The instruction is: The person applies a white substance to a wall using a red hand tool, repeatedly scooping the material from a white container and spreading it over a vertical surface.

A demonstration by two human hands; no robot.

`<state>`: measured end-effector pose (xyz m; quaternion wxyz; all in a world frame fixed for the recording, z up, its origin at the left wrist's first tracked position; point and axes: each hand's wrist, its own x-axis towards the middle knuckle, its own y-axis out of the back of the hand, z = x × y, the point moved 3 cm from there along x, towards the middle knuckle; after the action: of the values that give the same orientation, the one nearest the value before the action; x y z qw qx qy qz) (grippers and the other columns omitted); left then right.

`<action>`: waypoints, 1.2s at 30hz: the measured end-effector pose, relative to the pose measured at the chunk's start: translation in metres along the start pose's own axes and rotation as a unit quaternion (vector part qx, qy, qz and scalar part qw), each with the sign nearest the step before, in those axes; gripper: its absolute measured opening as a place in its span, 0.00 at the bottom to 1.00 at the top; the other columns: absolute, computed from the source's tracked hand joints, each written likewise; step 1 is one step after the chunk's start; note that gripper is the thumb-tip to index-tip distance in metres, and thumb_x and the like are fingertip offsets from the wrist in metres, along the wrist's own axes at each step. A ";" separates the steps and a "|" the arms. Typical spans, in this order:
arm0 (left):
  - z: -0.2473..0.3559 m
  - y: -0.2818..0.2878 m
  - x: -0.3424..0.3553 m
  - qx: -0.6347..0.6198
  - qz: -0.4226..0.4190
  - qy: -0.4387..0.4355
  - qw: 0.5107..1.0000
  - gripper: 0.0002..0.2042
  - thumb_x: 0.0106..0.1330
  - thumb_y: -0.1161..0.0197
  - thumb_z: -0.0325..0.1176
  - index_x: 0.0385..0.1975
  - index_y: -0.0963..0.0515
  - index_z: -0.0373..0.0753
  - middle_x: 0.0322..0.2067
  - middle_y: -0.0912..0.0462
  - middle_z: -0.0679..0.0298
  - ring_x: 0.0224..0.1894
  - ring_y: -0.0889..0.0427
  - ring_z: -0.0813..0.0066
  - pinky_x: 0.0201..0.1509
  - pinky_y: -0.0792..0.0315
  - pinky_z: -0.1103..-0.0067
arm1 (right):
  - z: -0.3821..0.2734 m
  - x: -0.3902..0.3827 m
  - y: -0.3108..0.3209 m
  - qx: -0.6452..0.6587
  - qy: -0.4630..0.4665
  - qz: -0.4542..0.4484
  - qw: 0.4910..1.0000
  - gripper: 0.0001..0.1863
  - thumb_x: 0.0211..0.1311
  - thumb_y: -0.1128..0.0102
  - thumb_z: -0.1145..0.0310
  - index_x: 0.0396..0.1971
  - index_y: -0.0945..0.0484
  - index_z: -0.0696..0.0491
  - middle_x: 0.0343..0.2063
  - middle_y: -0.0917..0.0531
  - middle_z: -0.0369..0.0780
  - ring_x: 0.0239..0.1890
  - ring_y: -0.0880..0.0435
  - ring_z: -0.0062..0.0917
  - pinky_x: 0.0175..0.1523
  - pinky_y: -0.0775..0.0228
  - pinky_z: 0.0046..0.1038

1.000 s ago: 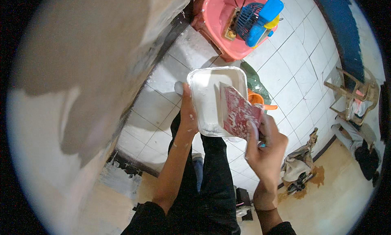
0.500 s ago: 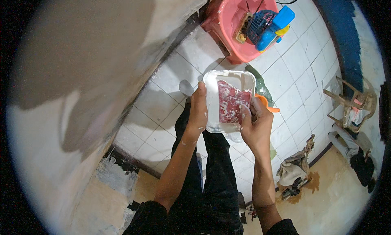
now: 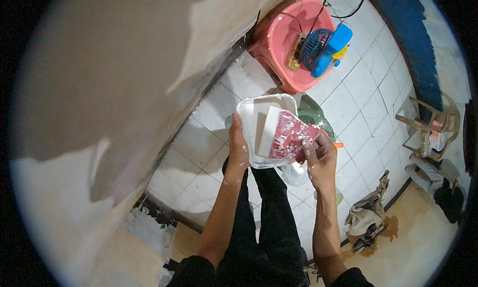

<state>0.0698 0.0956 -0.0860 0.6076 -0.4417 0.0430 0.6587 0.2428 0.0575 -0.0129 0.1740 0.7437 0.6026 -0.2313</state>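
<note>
My left hand (image 3: 238, 146) grips the left side of a white, rounded rectangular plastic tub (image 3: 255, 121) with white paste smeared on its rim and walls. In my right hand (image 3: 322, 158) is a red flat spreader (image 3: 290, 136), pinched between thumb and fingers and streaked with white. A thick band of white paste (image 3: 269, 131) lies along the spreader's left edge. The blade is tilted over the tub's right part and hides some of its inside. White spots mark both hands and my left forearm.
A pink plastic chair (image 3: 277, 44) with a blue fan (image 3: 323, 50) on it stands ahead, cables trailing off. The wall (image 3: 124, 78) runs close on the left. A green plastic bag (image 3: 318, 116), an orange object (image 3: 339, 145), crumpled rags (image 3: 362, 216) and a brown chair (image 3: 450, 122) are to the right.
The spreader has risen and shifted right out of the tub's middle, now showing a band of white paste on its edge. The tub has moved slightly left and down and turned a little.
</note>
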 end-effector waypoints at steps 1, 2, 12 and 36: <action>0.004 0.000 0.002 -0.013 0.001 -0.004 1.000 0.34 0.64 0.64 0.61 0.57 0.40 0.35 0.52 0.32 0.53 0.52 0.29 0.63 0.57 0.35 0.72 | 0.001 0.003 0.000 -0.005 -0.003 -0.015 1.000 0.10 0.60 0.55 0.80 0.42 0.31 0.62 0.32 0.24 0.37 0.33 0.26 0.15 0.38 0.34 0.18; 0.004 0.002 0.005 -0.029 0.005 -0.004 1.000 0.34 0.65 0.64 0.61 0.57 0.40 0.35 0.52 0.32 0.53 0.53 0.30 0.63 0.58 0.36 0.71 | 0.003 0.005 0.000 -0.013 -0.010 -0.029 0.999 0.11 0.61 0.55 0.79 0.43 0.31 0.62 0.32 0.24 0.36 0.34 0.26 0.15 0.38 0.34 0.18; 0.015 0.019 0.048 -0.010 0.029 -0.038 0.999 0.33 0.67 0.67 0.58 0.57 0.41 0.32 0.52 0.31 0.54 0.54 0.31 0.65 0.59 0.38 0.74 | 0.023 0.047 -0.009 0.114 -0.042 -0.074 0.990 0.12 0.63 0.52 0.72 0.44 0.29 0.61 0.36 0.23 0.34 0.37 0.26 0.13 0.40 0.33 0.18; -0.015 0.220 0.041 0.068 0.132 0.034 0.988 0.32 0.66 0.68 0.58 0.62 0.49 0.38 0.60 0.44 0.55 0.62 0.43 0.61 0.66 0.48 0.68 | 0.019 0.250 -0.184 -0.140 0.206 0.222 0.943 0.07 0.48 0.48 0.75 0.25 0.24 0.64 0.16 0.24 0.50 0.20 0.22 0.34 0.29 0.33 0.32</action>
<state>-0.1013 0.0612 -0.2271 0.5421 -0.4118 0.1665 0.7133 0.1023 0.2907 -0.1634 0.1955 0.8580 0.4713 0.0585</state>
